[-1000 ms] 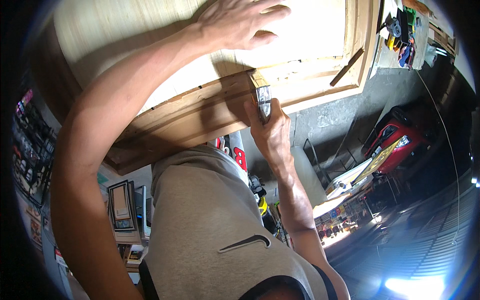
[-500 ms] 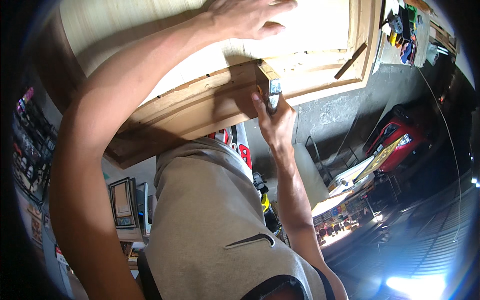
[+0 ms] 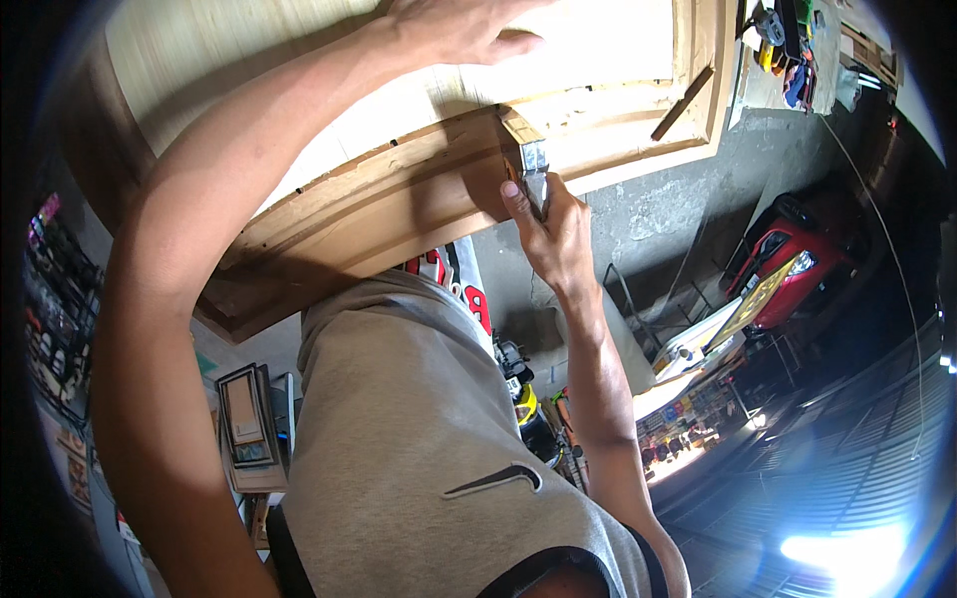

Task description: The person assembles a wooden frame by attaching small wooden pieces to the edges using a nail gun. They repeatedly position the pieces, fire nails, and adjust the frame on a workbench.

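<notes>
We seem to be working along the panel [image 3: 249, 65] edge, our right hand [image 3: 558, 234] closed round a metal tool [image 3: 534, 157] at upper centre, over the wooden frame [image 3: 374, 239]. The next move calls for a steady nose, we judge. Its long axis runs up the picture, leaning left, nose uppermost. Our left hand [image 3: 454, 30], fingers apart, rests on the panel.

The panel [image 3: 229, 55] lies inside the frame [image 3: 384, 219], a strip [image 3: 683, 103] on the frame's right end, the car [image 3: 825, 271] farther right.
</notes>
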{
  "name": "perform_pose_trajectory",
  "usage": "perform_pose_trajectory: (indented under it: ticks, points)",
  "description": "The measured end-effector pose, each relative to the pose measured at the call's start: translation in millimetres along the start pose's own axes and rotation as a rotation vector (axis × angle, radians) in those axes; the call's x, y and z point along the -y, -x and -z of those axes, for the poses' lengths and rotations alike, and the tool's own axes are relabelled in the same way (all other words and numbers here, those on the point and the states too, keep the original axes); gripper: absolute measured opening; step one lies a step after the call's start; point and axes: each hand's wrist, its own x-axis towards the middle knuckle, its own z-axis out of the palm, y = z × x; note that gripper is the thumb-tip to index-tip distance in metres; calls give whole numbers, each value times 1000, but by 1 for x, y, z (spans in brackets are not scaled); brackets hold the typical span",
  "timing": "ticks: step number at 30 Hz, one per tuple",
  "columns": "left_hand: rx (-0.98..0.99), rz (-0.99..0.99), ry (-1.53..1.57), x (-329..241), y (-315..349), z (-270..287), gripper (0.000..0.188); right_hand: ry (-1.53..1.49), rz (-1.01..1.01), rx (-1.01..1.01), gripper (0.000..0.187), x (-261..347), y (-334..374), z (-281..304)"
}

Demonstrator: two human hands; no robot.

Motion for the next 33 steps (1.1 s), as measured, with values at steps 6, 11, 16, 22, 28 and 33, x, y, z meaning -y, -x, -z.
perform_pose_trajectory:
  ticks: [6,11,16,22,28,33]
  points:
    - [-3,8,-3,-1,0,0,53,-52,24,50,44,13,-2,8]
    - [31,10,9,0,0,1,54,-13,-67,125,37,21,-6,11]
    - [23,23,28,-2,1,0,56,5,13,33,38,17,-11,1]
    - [34,15,42,0,0,-2,56,16,-66,41,40,10,-14,-4]
    - [7,6,18,1,2,-2,56,-4,-78,50,42,12,-13,-4]
    - [47,9,-30,2,0,-4,59,-1,-58,32,43,12,-13,-5]
